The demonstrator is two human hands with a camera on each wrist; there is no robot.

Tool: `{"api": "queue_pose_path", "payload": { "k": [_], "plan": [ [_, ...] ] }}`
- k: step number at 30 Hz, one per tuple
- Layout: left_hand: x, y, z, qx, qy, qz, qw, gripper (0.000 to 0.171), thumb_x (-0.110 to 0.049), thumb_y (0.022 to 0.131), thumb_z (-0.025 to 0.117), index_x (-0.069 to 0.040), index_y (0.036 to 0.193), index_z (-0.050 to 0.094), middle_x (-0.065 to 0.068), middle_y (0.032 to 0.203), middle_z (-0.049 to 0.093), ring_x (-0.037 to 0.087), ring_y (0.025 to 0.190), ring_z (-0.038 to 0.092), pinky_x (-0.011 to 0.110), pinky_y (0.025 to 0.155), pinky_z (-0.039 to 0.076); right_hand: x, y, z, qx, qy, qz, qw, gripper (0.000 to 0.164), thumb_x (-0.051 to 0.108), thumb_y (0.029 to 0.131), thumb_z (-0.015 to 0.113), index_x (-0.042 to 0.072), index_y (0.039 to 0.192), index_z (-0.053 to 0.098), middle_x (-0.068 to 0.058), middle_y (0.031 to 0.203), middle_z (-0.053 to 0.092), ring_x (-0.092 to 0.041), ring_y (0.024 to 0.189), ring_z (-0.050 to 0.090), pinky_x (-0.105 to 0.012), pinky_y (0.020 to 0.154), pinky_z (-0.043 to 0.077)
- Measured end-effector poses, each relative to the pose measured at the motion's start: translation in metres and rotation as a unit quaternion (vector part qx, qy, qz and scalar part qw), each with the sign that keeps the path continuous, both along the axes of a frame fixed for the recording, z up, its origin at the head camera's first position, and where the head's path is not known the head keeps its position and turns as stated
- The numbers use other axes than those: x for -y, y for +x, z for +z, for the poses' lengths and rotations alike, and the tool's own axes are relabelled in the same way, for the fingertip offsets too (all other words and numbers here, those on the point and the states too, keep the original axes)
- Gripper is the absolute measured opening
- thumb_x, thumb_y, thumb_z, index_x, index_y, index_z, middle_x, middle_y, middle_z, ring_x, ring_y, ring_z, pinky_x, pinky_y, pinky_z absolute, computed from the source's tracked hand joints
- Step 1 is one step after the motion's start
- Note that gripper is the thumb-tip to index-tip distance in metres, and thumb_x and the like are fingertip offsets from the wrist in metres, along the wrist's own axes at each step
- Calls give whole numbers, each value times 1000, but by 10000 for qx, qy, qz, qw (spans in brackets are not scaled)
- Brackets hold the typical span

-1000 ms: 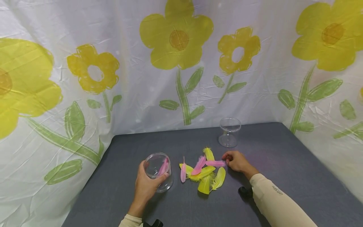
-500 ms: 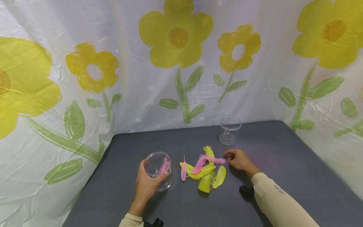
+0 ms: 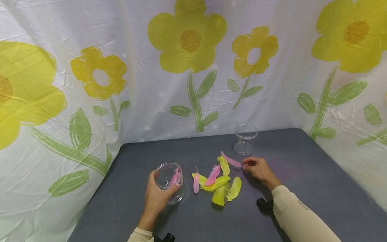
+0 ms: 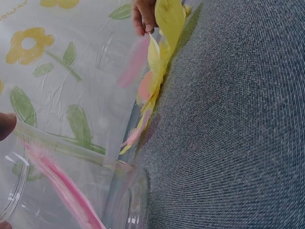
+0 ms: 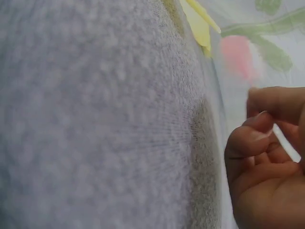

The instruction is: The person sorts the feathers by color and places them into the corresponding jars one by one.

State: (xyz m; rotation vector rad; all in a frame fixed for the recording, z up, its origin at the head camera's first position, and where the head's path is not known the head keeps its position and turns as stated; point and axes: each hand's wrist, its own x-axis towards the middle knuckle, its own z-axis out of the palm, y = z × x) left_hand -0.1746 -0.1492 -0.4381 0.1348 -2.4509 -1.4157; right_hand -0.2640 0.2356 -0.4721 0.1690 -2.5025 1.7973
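My left hand (image 3: 156, 195) grips a clear round jar (image 3: 176, 195) by its side on the dark table. Inside it leans a pink feather (image 4: 66, 188), plain in the left wrist view. With thumb and fingertips, my right hand (image 3: 259, 170) pinches one end of another pink feather (image 3: 231, 161), which points left above the far end of the pile. That feather is a pink blur (image 5: 238, 56) beyond the fingers in the right wrist view. Between the hands lie several yellow feathers (image 3: 219, 196) and two pink ones, the nearer to the jar being a single pink feather (image 3: 196, 182).
Behind my right hand stands a clear footed glass bowl (image 3: 245, 141) near the table's back edge. A white curtain (image 3: 145, 111) printed with yellow flowers surrounds the grey-blue table (image 3: 115, 208) at the back and sides.
The pink feather in my right hand has risen off the pile, its free end swinging away and upward. The right hand shifted slightly back and right. My left hand and the jar stayed put.
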Motion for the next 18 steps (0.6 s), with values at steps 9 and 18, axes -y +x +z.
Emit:
{"api": "queue_pose_path", "payload": {
  "k": [9,18],
  "plan": [
    [1,-1,-1,-62,-3,13,10000,102,-34,66,89,-2,143,30,22,139,42,41,128,38,60,99,31,3,1,8,-195,-607,-185,9978,17,-8,85,65,-13,101,64,-7,78,60,-13,57,47,-26,49,42],
    [1,-1,-1,-97,6,27,9999,101,-34,66,89,-2,142,32,22,138,43,42,127,40,60,98,32,8,1,23,-337,-985,-135,9945,17,-4,88,65,-13,102,64,-6,77,58,-15,59,49,-31,52,44]
  ]
}}
